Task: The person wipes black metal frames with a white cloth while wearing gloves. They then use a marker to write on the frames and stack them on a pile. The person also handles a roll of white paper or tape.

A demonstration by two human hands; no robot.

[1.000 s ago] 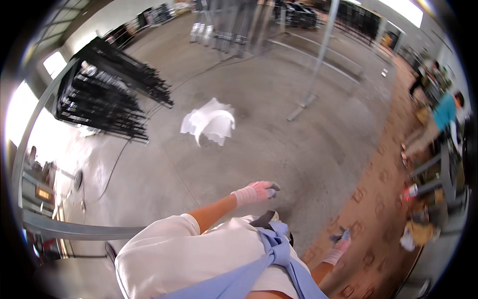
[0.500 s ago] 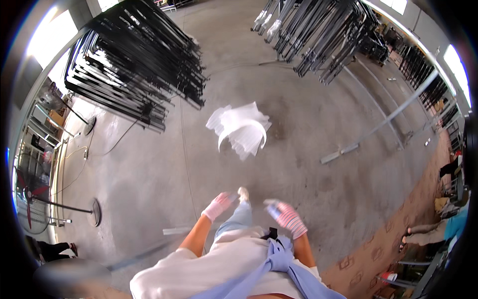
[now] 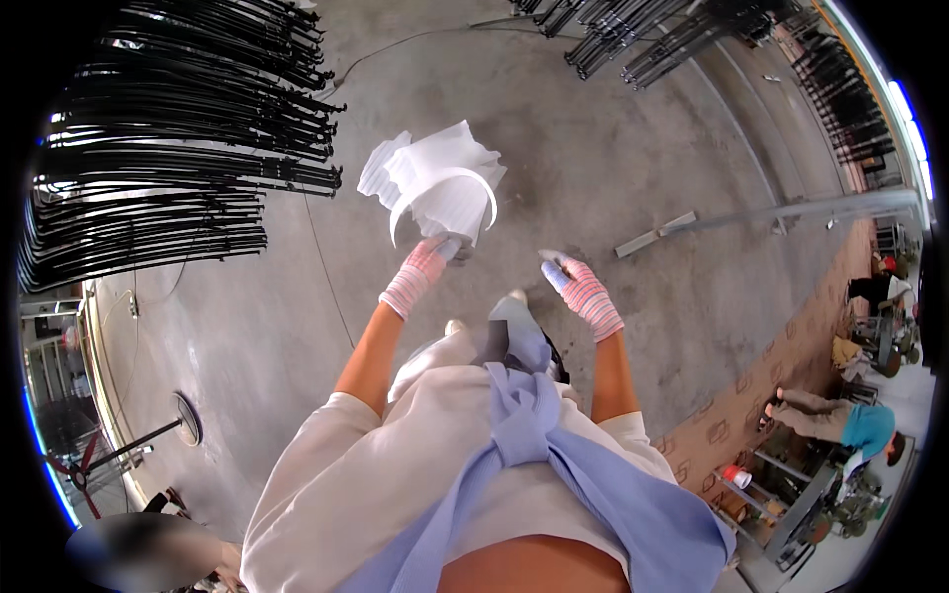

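Note:
A heap of white sheet material with a curved white band (image 3: 440, 188) lies on the grey concrete floor (image 3: 633, 138) just ahead of me. My left hand (image 3: 427, 265), in a pink striped glove, reaches down to the heap's near edge and touches it; whether its fingers grip it is not visible. My right hand (image 3: 578, 287), gloved the same way, hangs a little to the right of the heap with curled fingers and nothing in it. My pale shirt and a blue garment tied at my waist fill the lower middle.
Racks of black rods (image 3: 168, 148) stand at the left and more (image 3: 672, 35) at the top right. A metal rail (image 3: 771, 212) lies on the floor at right. A round-based stand (image 3: 183, 420) sits lower left. People work by a table at the far right (image 3: 840, 420).
I have stepped closer to the white heap. Both hands have stretched forward and down, and my left hand now touches its near edge.

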